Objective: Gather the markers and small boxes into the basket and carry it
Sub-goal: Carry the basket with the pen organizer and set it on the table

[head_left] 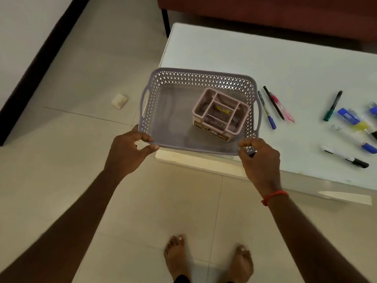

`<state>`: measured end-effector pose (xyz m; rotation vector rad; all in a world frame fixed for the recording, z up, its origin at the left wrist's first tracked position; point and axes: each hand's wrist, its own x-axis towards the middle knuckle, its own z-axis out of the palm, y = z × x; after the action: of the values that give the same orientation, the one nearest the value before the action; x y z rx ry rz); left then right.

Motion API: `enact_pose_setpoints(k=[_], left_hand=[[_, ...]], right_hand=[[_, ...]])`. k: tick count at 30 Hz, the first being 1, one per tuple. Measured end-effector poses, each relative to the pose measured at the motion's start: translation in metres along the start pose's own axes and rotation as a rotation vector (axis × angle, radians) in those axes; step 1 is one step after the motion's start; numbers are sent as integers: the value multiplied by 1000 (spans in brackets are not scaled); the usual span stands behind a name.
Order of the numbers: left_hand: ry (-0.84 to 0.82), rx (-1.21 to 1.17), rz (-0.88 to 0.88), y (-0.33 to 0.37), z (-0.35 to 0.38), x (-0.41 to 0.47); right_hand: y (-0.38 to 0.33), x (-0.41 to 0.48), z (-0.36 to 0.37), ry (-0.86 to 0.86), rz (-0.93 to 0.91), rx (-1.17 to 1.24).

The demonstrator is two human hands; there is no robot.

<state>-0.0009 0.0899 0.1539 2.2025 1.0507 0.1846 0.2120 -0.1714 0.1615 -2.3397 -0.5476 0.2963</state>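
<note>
Dark red upholstered sofa (265, 13): cut by the top edge, only its lower front and one black leg showing

White glass-topped low table (285, 64): right part runs out of view; its near left corner hidden under the grey perforated plastic basket (200, 78)

Cluster of blue, yellow and clear small boxes and markers (355, 123): blurred, partly cut by the right edge, count unclear

Pink compartmented plastic organiser (221, 113): label print and the yellow item inside too blurred to read

Right hand (259, 160): fingertips hidden behind the basket's near corner

Both forearms: cut off by the bottom edge
</note>
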Motion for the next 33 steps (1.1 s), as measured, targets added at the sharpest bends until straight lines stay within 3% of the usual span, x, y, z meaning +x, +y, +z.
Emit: enact_pose_setpoints(k=[10,16,20,24,29,33], left_hand=[[74,87,-123,27,13,41],[32,3,-163,43,19,50],[29,-16,-104,47,15,38],[42,63,5,43,7,23],[57,173,156,48,3,-15],[30,185,114,45,3,-40]], right_hand=[[-3,20,4,-20,144,97],[-2,29,1,25,169,43],[-5,28,-8,59,100,-62],[-21,23,-15,71,-87,-100],[-45,11,-10,-40,-227,-111],[-63,-10,5,-196,-312,-274]])
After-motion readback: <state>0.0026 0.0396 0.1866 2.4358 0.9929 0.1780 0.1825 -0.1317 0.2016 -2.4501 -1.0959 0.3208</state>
